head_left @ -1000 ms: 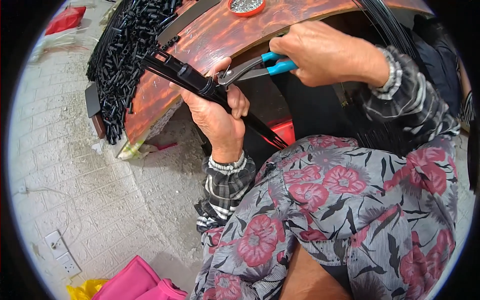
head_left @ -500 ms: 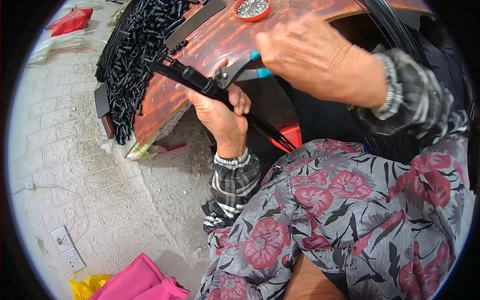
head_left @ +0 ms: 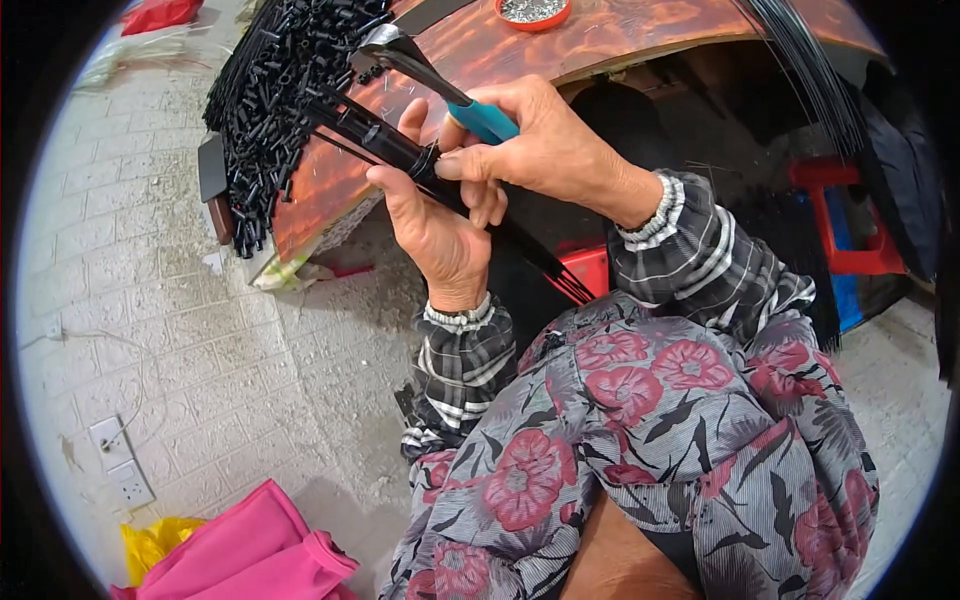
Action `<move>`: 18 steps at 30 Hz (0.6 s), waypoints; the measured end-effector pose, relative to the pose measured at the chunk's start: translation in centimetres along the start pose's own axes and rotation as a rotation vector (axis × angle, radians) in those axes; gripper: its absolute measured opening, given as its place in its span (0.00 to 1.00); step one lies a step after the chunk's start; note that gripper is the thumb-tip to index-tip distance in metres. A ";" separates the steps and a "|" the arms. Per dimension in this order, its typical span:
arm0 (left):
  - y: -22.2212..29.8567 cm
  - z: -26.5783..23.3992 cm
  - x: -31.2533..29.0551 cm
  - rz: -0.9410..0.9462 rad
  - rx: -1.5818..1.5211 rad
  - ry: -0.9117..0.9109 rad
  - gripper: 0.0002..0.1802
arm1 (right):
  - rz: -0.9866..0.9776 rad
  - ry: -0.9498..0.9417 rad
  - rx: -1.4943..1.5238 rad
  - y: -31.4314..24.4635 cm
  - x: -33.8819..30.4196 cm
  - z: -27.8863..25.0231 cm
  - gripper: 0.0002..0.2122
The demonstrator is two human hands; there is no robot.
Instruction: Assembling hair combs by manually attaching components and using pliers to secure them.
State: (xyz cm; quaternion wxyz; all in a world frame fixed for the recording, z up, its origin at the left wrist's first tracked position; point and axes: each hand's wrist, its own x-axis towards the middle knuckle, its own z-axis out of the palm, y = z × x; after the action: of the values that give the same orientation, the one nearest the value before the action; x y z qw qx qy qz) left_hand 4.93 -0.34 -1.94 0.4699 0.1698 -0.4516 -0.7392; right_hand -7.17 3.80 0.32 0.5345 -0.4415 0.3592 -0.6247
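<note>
My left hand [head_left: 445,240] holds a bundle of thin black rods [head_left: 535,250] slantwise across its palm, thumb and fingers loosely round it. Black tubular plastic ends [head_left: 385,140] stick out at the bundle's upper left. In my right hand [head_left: 545,135] are pincers with teal handles [head_left: 485,120]; their broad metal head [head_left: 390,45] points up and left, clear of the bundle. The right thumb and fingertips also press on the bundle just below the black ends, close to the left fingers. What they pinch there is too small to make out.
On the reddish-brown tabletop [head_left: 460,60] lies a large heap of black plastic pieces [head_left: 270,110]. A red dish of small metal bits [head_left: 533,12] stands at the back. More black rods [head_left: 800,70] overhang the edge at right. A red stool [head_left: 860,262] and pink cloth [head_left: 250,550] are lower down.
The pincers have come off the bundle and swung up to the left, handles gathered in my right palm. My right hand has come down and leftward, its fingertips now on the bundle.
</note>
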 end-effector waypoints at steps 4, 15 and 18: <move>0.2 0.2 0.1 0.008 -0.030 0.019 0.38 | -0.058 0.024 -0.092 0.8 0.4 0.4 0.04; 0.1 1.3 0.0 0.024 -0.071 0.169 0.35 | -0.086 0.092 -0.111 1.1 -0.2 0.7 0.02; 0.1 1.5 0.1 0.116 0.024 0.099 0.33 | -0.338 0.196 -0.274 2.4 0.0 1.1 0.02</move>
State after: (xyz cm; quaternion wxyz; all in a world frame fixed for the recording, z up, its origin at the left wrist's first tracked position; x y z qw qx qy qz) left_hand 3.90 0.34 -1.05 0.5315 0.1854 -0.4457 -0.6961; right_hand -5.36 3.39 -1.48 0.3199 -0.5011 0.4120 -0.6906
